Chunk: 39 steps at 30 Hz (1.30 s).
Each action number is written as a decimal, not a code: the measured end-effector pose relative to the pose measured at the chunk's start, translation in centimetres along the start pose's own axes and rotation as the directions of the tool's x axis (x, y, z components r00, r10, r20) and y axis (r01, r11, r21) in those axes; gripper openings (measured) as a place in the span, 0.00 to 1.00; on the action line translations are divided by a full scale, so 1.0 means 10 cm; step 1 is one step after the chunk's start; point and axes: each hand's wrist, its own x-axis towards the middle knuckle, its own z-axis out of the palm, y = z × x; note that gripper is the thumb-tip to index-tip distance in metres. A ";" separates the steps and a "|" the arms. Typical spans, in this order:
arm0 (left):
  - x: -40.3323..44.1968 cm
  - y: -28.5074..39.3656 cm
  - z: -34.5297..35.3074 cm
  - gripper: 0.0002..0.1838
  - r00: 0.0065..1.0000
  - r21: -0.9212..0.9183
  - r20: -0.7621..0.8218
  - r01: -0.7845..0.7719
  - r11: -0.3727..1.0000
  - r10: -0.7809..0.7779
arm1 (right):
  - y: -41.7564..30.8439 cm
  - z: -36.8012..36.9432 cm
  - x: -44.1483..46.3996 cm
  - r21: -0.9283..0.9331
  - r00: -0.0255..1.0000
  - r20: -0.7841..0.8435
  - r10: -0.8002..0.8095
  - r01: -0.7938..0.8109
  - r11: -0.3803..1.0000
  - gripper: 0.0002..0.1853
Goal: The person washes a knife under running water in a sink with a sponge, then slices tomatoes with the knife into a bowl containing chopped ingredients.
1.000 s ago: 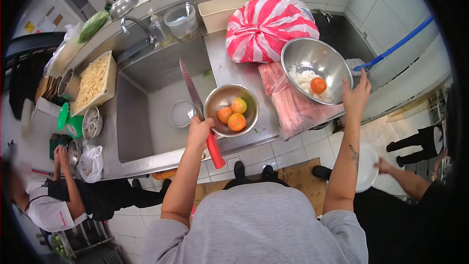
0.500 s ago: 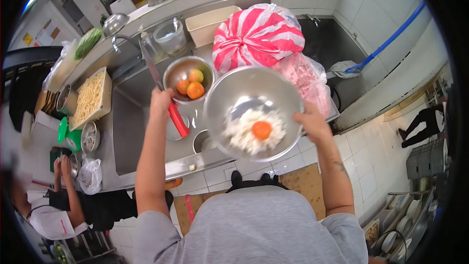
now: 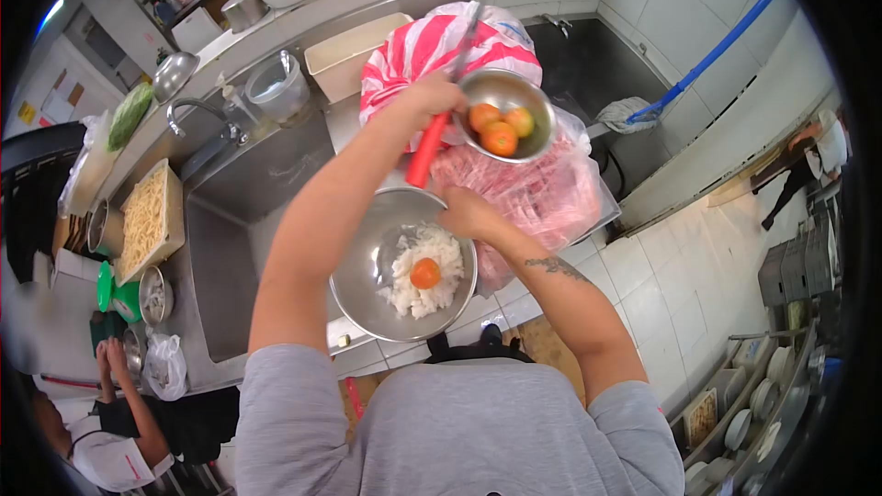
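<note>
My left hand (image 3: 435, 99) is closed around a knife with a red handle (image 3: 426, 154), its blade pointing away from me. That same hand grips the rim of a small steel bowl (image 3: 542, 133) holding three tomatoes (image 3: 499, 138), over the bag of pink meat. My right hand (image 3: 465, 213) pinches the rim of a large steel mixing bowl (image 3: 354, 280), its fingertips partly hidden. Inside lie a heap of white chopped pieces (image 3: 404, 289), whose kind I cannot make out, and one orange tomato (image 3: 424, 273).
A clear bag of pink meat (image 3: 542, 207) lies beside a red-and-white striped bag (image 3: 404, 60). To the left are the sink (image 3: 216, 266), a tray of noodles (image 3: 152, 220) and a green scale (image 3: 119, 294). A co-worker (image 3: 119, 436) stands at lower left.
My left hand, with the knife, has moved right and now carries the small tomato bowl from the sink area. The large bowl has shifted left and toward me in my right hand.
</note>
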 end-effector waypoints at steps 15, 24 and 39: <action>-0.32 -0.06 0.11 0.24 0.969 0.429 0.108 -0.247 0.869 0.222 | 0.12 0.19 0.12 -0.462 0.966 -0.258 -0.029 -0.097 0.881 0.24; -1.64 -1.09 -0.56 0.29 0.963 -0.252 -0.238 0.063 0.966 -0.125 | -0.25 0.45 -0.10 -0.344 0.939 0.122 -0.322 0.345 0.873 0.23; -2.08 -1.31 0.20 0.34 0.980 -0.377 -0.150 0.066 0.924 -0.131 | -0.29 0.27 -0.04 0.907 0.969 0.176 0.172 -0.228 0.355 0.15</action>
